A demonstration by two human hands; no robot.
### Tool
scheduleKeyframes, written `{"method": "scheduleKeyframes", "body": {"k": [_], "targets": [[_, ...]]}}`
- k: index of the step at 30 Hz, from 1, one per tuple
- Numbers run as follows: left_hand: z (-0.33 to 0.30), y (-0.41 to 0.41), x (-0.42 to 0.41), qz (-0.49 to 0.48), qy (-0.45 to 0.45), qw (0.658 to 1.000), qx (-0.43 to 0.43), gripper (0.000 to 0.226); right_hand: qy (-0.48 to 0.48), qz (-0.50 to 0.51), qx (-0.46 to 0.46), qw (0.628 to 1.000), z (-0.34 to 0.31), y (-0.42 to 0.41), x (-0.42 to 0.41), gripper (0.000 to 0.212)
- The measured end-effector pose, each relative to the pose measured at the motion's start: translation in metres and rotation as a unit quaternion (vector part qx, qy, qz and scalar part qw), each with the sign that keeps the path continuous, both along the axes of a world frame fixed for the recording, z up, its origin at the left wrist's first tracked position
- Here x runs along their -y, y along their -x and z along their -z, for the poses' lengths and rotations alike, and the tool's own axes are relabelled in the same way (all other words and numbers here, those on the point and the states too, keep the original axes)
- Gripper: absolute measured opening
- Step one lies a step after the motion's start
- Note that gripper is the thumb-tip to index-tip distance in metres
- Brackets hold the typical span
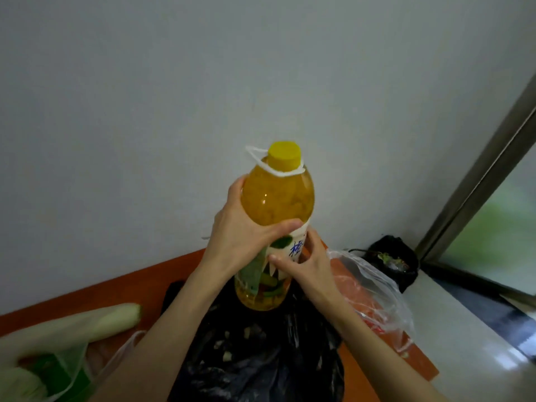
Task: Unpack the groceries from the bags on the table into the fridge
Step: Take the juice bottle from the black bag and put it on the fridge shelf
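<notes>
Hands first: my left hand [246, 227] wraps the shoulder of one orange juice bottle [275, 227], my right hand [307, 262] grips its label, lifting it upright above one black bag [261, 358] on the tabletop [130, 285]. Two pale bags, one [374, 288] right, one [58, 343] left.

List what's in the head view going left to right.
Pale green leafy vegetable in a thin white bag → left hand → orange drink bottle with yellow cap → right hand → clear plastic bag → small black bag by the window.
</notes>
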State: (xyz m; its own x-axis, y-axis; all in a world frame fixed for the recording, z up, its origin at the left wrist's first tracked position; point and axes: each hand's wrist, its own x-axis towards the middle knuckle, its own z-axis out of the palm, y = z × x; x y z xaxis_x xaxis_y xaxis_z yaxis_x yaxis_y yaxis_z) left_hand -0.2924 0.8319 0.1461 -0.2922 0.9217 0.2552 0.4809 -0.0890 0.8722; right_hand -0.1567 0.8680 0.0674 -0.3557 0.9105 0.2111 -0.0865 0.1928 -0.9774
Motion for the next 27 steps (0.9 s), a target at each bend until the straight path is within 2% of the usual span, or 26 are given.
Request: {"method": "scheduleKeyframes", "body": {"k": [2, 5, 9, 11, 15, 19, 21, 23, 25, 27], "targets": [[-0.041, -0.006, -0.003, 0.035, -0.064, 0.997, -0.002, 0.101, -0.024, 0.034, -0.064, 0.997, -0.032, -0.002, -0.002, 0.077], [-0.08, -0.017, -0.009, 0.115, -0.12, 0.985, -0.047, 0.094, -0.042, 0.06, -0.143, 0.987, -0.071, -0.011, -0.001, 0.076], [-0.092, -0.039, -0.012, 0.278, -0.07, 0.958, -0.023, 0.095, -0.02, 0.06, -0.21, 0.976, -0.098, -0.043, 0.015, 0.086], [-0.079, -0.055, -0.006, 0.314, -0.042, 0.949, -0.005, 0.098, -0.02, 0.077, -0.191, 0.978, -0.098, -0.067, 0.029, 0.083], [-0.047, -0.103, 0.017, 0.332, -0.057, 0.941, 0.032, 0.098, -0.013, 0.155, -0.138, 0.978, -0.085, -0.119, 0.065, 0.085], [-0.035, -0.159, 0.04, 0.368, -0.034, 0.928, 0.056, 0.1, 0.006, 0.221, -0.13, 0.967, -0.072, -0.167, 0.103, 0.076], [-0.033, -0.189, 0.053, 0.393, -0.029, 0.917, 0.051, 0.1, 0.009, 0.243, -0.142, 0.959, -0.071, -0.195, 0.129, 0.064], [-0.029, -0.222, 0.071, 0.421, -0.027, 0.905, 0.056, 0.083, 0.002, 0.259, -0.145, 0.955, -0.07, -0.226, 0.16, 0.052], [-0.032, -0.261, 0.106, 0.446, -0.03, 0.891, 0.076, 0.057, 0.001, 0.292, -0.132, 0.947, -0.073, -0.263, 0.201, 0.051], [-0.029, -0.288, 0.131, 0.462, -0.03, 0.88, 0.108, 0.06, 0.003, 0.307, -0.109, 0.946, -0.076, -0.289, 0.232, 0.06]]}}
